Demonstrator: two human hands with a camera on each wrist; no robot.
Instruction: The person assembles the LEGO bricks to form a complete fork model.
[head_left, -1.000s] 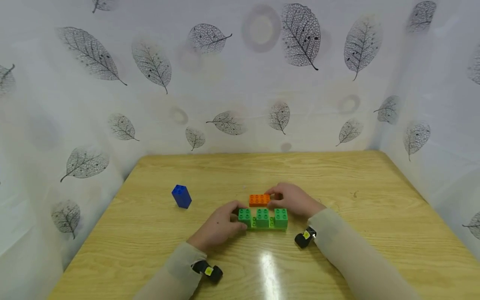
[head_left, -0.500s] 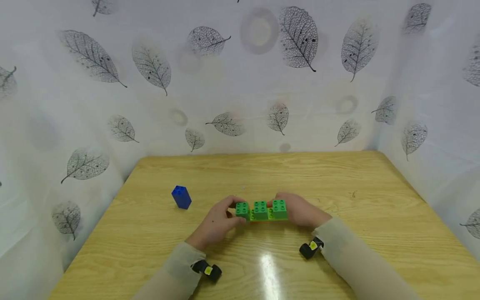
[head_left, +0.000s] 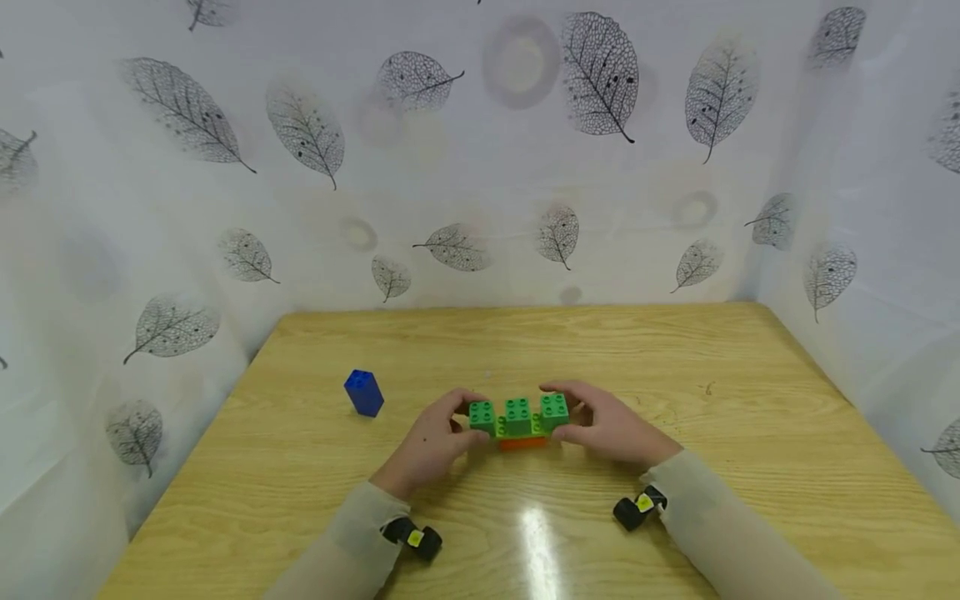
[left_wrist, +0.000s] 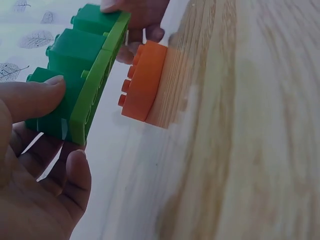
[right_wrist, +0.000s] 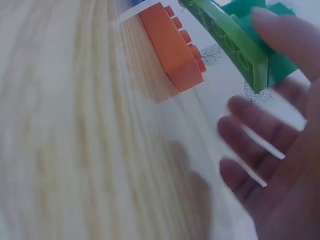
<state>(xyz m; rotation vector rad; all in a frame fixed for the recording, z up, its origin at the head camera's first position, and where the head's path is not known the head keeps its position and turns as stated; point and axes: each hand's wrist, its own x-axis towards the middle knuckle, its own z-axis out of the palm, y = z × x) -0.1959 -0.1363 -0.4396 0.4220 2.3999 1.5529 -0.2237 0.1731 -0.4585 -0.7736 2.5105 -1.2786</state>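
Note:
A toy-brick assembly (head_left: 518, 422) is raised between both hands: 3 green bricks stand spaced along a thin lime-green plate (left_wrist: 96, 87). My left hand (head_left: 431, 443) pinches the brick at its left end, thumb on the near side. At the other end, my right hand (head_left: 621, 430) grips the last green brick between thumb and fingers. Below the plate an orange brick (head_left: 522, 444) rests on the table with its studs up. Both wrist views show a gap between those studs and the plate's underside.
To the left on the wooden table (head_left: 315, 500) stands a tall blue block (head_left: 365, 394). A white leaf-patterned curtain (head_left: 480, 167) encloses the back and sides. Each wrist wears a small black camera (head_left: 414, 538).
The assembly has risen from the table and moved back over the orange brick. My right hand has left the orange brick and now holds the assembly's right end.

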